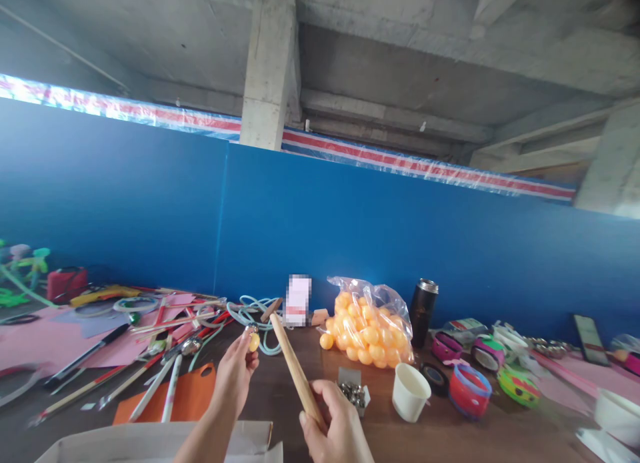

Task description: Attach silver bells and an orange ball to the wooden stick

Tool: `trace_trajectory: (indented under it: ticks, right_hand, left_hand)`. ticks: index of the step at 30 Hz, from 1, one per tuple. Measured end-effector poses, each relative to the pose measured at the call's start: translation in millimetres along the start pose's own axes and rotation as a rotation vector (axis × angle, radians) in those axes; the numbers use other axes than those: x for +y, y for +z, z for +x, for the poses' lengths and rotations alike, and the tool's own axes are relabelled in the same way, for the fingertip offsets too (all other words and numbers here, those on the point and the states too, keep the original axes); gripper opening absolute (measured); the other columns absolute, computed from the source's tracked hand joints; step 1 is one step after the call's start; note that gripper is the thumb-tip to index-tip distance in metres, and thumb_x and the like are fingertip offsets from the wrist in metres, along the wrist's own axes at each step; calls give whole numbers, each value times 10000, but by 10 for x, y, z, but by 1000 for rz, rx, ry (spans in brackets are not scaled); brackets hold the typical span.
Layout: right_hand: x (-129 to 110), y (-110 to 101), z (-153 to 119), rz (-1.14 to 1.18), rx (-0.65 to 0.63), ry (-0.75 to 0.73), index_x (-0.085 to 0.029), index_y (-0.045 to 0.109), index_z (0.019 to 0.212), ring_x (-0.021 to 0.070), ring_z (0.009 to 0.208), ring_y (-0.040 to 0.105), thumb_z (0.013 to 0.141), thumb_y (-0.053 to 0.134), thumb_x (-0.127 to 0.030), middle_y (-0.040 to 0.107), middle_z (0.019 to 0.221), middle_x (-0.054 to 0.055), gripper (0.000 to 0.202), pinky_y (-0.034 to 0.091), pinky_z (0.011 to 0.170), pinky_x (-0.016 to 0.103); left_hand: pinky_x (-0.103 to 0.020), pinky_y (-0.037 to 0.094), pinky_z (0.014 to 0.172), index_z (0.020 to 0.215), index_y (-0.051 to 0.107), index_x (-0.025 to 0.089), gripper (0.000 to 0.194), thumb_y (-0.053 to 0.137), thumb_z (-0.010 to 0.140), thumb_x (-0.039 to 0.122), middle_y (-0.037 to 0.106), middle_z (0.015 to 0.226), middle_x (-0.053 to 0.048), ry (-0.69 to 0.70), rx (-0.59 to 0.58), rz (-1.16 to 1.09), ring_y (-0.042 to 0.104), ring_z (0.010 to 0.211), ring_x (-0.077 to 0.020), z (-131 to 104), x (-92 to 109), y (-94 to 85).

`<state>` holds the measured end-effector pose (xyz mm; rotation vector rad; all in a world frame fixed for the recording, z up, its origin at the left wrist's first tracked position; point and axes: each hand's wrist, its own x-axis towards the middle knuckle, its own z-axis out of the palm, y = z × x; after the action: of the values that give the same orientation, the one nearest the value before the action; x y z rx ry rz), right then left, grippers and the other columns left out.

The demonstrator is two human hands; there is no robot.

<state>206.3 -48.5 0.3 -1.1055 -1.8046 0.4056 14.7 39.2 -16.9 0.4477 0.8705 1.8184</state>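
My right hand [334, 420] is wrapped round the lower end of a light wooden stick [293, 366], which slants up and to the left. My left hand [236, 370] pinches a small round thing, yellow below and silvery above [254, 342]; its exact kind I cannot make out. The stick's upper end is a little to the right of the left fingers and apart from them. Beside my right hand sits a small open box of shiny metal balls [354, 395]. Behind the stick lies a coil of pale blue tubing [250, 310].
A clear bag of orange balls [373, 330] stands near the blue partition [400, 230], with a black flask [424, 313] to its right. A white paper cup [411, 392], black tape [434, 379] and a red-blue tub [470, 391] lie rightward. Orange card [193, 393] and sticks spread left.
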Motion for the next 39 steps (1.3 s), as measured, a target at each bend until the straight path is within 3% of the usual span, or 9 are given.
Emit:
trace_trajectory:
  ticks: [7,14,21,27,39]
  right_hand:
    - [5,4,6,0,9,13,-191,566,892,183,714,599,645,520,-124,619,789,31,261,472,647,245]
    - [2,10,0,-31,-33,22,-189,552,881,190,728,600,630,497,-96,619,803,37,274,464,659,257]
    - [-21,1,0,-38,-53,11,-188,566,879,190,750,594,613,512,-94,622,809,36,287,458,678,250]
    - [-44,1,5,-27,-81,33,-194,574,852,178,705,588,602,512,-87,613,781,27,279,454,631,236]
    - [-45,-13,2,-25,-30,29,-189,577,863,185,738,591,636,525,-114,622,782,30,245,468,663,246]
  left_hand:
    - [-187,383,469,906,640,153,361,699,634,383,558,701,-11,-23,-25,-46,468,534,-68,28,-12,-15]
    - [-186,330,427,972,640,143,497,623,649,521,488,617,17,-2,3,11,400,476,-58,-1,22,-16]
    - [-186,252,377,854,630,134,555,542,619,629,490,557,25,72,41,171,339,400,-45,-77,68,10]
    - [-171,183,341,748,578,151,445,535,656,584,482,511,38,72,10,130,320,349,-37,-83,69,32]
    - [-167,319,341,794,553,129,309,499,793,433,634,692,-80,-153,-40,-142,458,412,-65,-78,88,38]
